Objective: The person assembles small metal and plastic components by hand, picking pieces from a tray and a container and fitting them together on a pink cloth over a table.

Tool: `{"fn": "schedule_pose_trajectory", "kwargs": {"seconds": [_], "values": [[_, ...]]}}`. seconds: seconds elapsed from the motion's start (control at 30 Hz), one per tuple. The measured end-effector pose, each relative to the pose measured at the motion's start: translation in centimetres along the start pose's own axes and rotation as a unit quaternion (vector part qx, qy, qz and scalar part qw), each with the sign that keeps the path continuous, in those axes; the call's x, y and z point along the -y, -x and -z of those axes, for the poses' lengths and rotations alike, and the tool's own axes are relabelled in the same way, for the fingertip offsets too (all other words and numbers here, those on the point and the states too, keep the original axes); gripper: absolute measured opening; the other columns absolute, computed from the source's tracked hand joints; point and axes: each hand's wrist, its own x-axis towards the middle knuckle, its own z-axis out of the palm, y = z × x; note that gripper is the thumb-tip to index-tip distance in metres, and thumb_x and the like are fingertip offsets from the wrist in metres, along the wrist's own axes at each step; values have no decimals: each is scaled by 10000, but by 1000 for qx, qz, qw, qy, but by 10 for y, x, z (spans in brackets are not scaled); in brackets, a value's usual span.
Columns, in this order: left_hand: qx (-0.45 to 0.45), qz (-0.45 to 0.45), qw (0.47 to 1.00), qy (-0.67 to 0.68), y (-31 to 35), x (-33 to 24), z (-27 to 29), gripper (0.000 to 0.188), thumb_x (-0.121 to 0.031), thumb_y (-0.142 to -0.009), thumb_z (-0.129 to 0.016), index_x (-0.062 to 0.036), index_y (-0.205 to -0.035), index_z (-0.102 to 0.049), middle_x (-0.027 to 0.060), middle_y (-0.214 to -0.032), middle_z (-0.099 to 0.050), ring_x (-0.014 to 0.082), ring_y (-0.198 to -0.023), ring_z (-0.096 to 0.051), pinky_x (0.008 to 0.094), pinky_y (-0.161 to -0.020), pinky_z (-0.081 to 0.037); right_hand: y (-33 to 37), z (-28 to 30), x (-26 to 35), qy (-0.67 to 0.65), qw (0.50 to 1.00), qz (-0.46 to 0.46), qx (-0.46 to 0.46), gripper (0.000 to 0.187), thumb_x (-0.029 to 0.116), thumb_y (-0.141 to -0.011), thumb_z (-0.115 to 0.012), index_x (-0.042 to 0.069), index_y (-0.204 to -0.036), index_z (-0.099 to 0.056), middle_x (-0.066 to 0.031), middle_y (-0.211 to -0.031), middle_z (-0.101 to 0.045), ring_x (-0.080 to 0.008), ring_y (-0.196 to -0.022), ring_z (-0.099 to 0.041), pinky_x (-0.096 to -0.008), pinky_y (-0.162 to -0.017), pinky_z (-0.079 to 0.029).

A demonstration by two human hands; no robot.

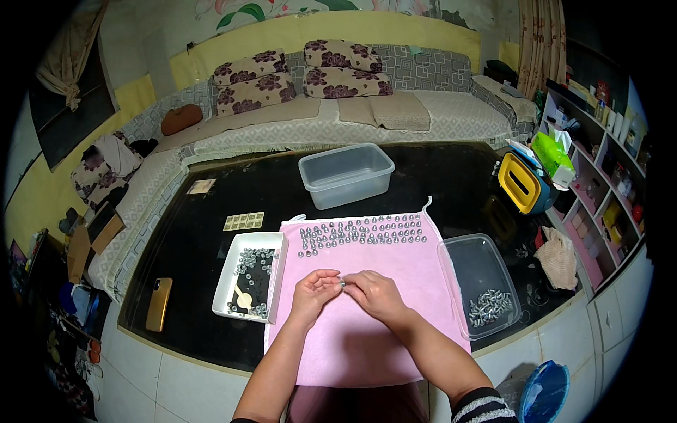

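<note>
Both hands meet over the middle of the pink cloth (352,338). Left hand (315,289) and right hand (377,292) fingertips pinch one small metal piece (343,284), apparently a nut and screw. Turn it squarely; keep it low over the cloth, clear of the finished rows (363,233) near the far edge.

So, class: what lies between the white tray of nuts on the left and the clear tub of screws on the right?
In the head view, between the white tray and the clear tub lies the pink cloth, with both hands pinching a small metal piece above it.
</note>
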Motion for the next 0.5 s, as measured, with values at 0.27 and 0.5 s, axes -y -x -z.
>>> {"fn": "schedule_pose_trajectory", "kwargs": {"seconds": [0.27,0.5], "values": [[-1,5,1000,1,0,0,0,267,33,-750,-615,9,-1007,-545,58,-858,-583,95,-790,-562,203,-749,-467,1,-1,-1,14,1000,1,9,133,147,-759,-596,68,-865,-575,-73,-793,-601,-239,-739,-582,-339,-616,-474],[4,1,1000,-1,0,0,0,265,25,-753,-617,8,-1007,-546,56,-855,-583,91,-787,-561,200,-742,-466,1,3,2,16,1000,0,26,129,137,-761,-598,61,-862,-576,-75,-809,-605,-237,-759,-588,-334,-628,-477]]}}
